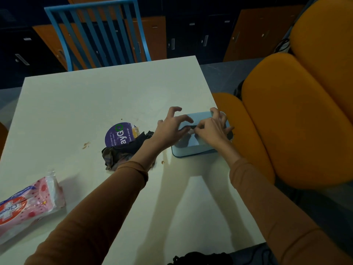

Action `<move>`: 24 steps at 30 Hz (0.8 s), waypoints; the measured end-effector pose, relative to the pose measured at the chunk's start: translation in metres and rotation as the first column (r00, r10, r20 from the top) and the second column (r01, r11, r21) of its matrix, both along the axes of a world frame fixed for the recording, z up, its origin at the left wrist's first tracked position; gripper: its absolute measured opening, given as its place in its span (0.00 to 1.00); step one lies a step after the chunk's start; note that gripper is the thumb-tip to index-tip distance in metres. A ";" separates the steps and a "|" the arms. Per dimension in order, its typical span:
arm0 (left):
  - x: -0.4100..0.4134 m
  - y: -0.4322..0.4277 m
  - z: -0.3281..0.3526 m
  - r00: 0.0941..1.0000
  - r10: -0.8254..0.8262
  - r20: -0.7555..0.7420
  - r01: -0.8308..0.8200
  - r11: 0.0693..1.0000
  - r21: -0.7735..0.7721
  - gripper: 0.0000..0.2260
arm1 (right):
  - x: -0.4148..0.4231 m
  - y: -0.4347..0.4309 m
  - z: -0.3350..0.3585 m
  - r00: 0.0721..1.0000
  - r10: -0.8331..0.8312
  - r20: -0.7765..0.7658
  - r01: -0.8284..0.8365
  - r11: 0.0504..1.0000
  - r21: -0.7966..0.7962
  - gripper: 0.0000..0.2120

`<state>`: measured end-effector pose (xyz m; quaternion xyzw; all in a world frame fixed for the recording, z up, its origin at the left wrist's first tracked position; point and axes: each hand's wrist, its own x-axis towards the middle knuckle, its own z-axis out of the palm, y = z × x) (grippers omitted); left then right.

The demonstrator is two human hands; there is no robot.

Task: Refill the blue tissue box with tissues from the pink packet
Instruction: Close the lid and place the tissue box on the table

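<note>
Looked like the opening step: right hand (210,131) pinched at the slot (188,127) of the blue tissue box (193,148) at the worktop (95,96) edge, left hand (170,129) arched over its lid (200,116) (gripping or not, couldn't tell), next probably needing the far-off pink packet (28,205).

One box (193,148), one packet (28,205), two hands (170,129) (210,131)

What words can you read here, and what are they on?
"ayG", then a green ring: purple sticker, start hidden by cloth.
"Clean as you go": same sticker, small.
"keep our ... clean": same sticker, partly blurred.
"Clee": pink packet, cut off at the edge.
</note>
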<state>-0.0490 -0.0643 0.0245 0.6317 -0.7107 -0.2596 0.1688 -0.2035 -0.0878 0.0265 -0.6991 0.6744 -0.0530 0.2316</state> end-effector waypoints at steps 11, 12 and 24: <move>-0.012 -0.004 0.004 0.993 -0.087 0.080 0.094 0.992 -0.082 0.10 | -0.023 0.007 0.003 0.972 0.136 0.194 -0.099 0.977 -0.190 0.06; -0.010 -0.003 0.004 0.994 -0.085 0.066 0.091 0.992 -0.083 0.09 | -0.027 0.006 0.004 0.972 0.155 0.177 -0.126 0.979 -0.160 0.08; -0.010 0.001 0.009 0.998 -0.055 -0.038 0.049 0.989 -0.138 0.08 | -0.048 0.005 0.005 0.957 0.143 0.253 -0.109 0.984 -0.143 0.02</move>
